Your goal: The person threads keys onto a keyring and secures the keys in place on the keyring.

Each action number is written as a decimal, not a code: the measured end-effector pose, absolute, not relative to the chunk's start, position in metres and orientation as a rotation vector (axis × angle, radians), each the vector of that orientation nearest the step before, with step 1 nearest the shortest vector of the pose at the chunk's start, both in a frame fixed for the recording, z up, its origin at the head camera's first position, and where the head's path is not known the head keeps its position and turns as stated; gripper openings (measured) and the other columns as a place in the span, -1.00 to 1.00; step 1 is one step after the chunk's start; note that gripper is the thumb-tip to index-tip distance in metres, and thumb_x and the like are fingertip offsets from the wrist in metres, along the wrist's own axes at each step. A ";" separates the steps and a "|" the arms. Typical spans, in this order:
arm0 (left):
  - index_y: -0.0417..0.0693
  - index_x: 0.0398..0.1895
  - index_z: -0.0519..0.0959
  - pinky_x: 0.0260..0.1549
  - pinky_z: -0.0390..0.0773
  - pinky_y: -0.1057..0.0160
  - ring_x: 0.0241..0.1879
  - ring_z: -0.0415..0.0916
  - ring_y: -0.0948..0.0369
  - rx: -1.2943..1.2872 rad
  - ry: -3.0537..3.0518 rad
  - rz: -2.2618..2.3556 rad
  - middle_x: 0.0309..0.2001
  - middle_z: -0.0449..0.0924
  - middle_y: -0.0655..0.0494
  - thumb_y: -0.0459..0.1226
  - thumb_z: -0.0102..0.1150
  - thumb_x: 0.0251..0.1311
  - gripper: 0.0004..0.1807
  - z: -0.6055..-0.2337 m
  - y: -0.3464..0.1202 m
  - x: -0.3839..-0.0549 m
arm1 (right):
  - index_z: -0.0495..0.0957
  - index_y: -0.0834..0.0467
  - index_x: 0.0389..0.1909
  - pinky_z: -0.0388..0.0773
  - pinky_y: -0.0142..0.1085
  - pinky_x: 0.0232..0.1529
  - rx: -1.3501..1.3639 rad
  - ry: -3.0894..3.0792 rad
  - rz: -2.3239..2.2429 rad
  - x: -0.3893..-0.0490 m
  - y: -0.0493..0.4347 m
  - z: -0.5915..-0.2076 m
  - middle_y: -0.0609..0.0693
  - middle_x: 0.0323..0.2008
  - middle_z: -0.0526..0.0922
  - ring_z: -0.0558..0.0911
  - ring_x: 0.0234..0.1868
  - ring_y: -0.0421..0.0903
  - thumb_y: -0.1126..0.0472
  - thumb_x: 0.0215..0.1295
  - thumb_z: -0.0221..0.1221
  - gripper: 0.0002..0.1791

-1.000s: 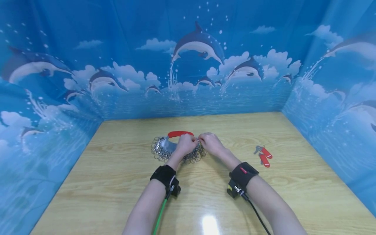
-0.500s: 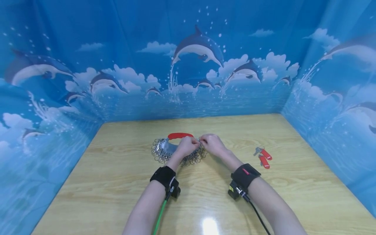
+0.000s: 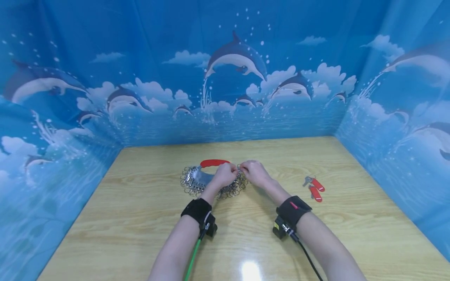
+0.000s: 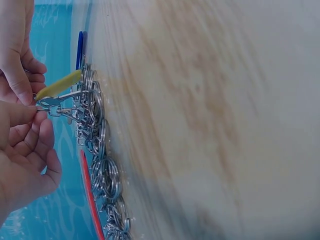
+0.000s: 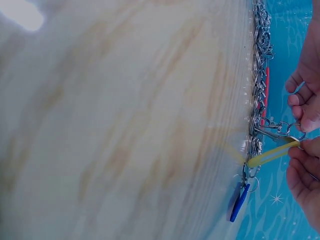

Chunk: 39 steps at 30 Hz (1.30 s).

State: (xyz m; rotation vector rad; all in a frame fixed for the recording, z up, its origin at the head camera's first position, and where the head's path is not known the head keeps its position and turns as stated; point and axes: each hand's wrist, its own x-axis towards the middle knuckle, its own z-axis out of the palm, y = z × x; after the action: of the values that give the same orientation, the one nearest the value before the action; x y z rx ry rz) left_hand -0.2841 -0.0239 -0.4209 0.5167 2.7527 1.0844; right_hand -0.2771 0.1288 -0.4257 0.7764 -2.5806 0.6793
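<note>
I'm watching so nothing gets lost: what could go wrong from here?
The left hand pinches a small ring, which might slip. The yellow tag and nearby key sit close to the bunched metal rings and could snag. The red-tagged keys lie apart on the table, where the right forearm might brush them.

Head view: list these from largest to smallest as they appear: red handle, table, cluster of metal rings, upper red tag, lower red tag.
1. Table
2. Cluster of metal rings, though partly hidden
3. Red handle
4. Upper red tag and lower red tag: alike, so unranked
</note>
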 end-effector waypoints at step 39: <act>-0.11 -0.80 0.26 -0.64 0.14 0.34 -0.76 -0.02 0.27 0.513 2.739 1.074 -0.77 -0.03 0.19 -0.24 0.05 0.29 -0.54 -0.422 -0.019 -0.282 | 0.62 0.24 -0.33 0.52 -0.18 -0.19 0.537 -2.748 0.794 -0.274 0.129 -0.423 0.11 -0.30 0.65 0.61 -0.27 0.00 0.35 0.20 0.13 -0.89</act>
State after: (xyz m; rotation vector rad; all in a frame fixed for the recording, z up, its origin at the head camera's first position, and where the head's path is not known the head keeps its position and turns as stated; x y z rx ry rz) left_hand -0.2818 -0.0194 -0.4218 0.5128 2.7389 1.0739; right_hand -0.2745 0.1286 -0.4231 0.5369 -2.7475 0.7936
